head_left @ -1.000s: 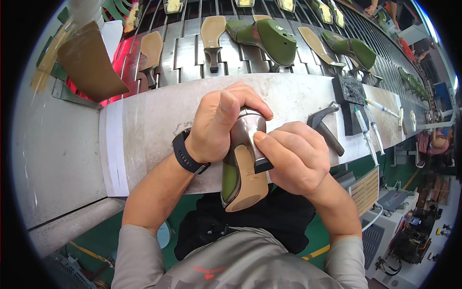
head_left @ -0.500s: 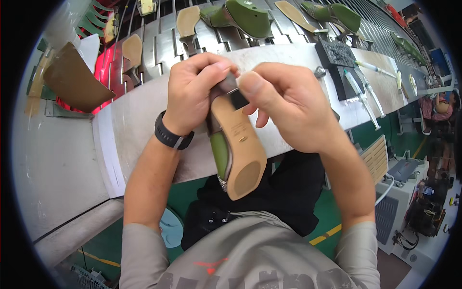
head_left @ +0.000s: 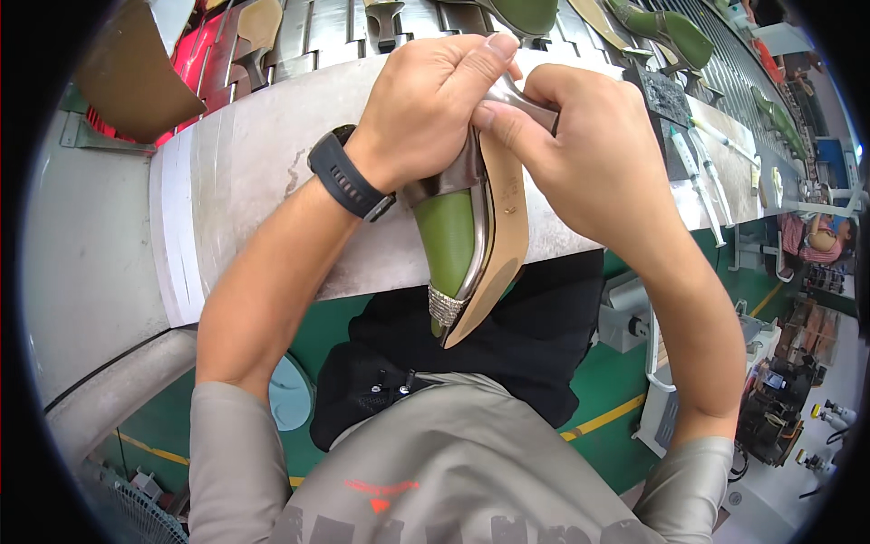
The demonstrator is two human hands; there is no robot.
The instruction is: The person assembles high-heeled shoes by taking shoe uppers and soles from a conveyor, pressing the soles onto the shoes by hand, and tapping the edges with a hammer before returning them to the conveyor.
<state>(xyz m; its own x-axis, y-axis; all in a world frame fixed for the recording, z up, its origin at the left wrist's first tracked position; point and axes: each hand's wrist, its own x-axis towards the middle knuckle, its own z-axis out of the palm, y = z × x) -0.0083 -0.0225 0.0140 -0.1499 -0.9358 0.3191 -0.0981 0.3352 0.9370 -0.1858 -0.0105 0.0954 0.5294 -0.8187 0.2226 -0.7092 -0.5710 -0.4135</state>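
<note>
A high-heeled shoe on a green last is held between my hands, toe pointing down past the bench's near edge. Its tan sole faces right, a grey metallic upper wraps the back, and a sparkling band crosses near the toe. My left hand is closed round the back of the shoe, thumb at the heel end. Curled about the heel from the right, my right hand presses its thumb near the sole's back end. The fingertips behind the shoe are hidden.
A pale bench lies beneath my hands. Beyond it runs a slatted metal conveyor with soles and green lasts. On the right are a black block and syringes; a brown curved board stands left.
The shoe has turned, its sole swinging from facing up toward the right so more of the green last shows. My right hand has moved in against the heel. The whole view has shifted.
</note>
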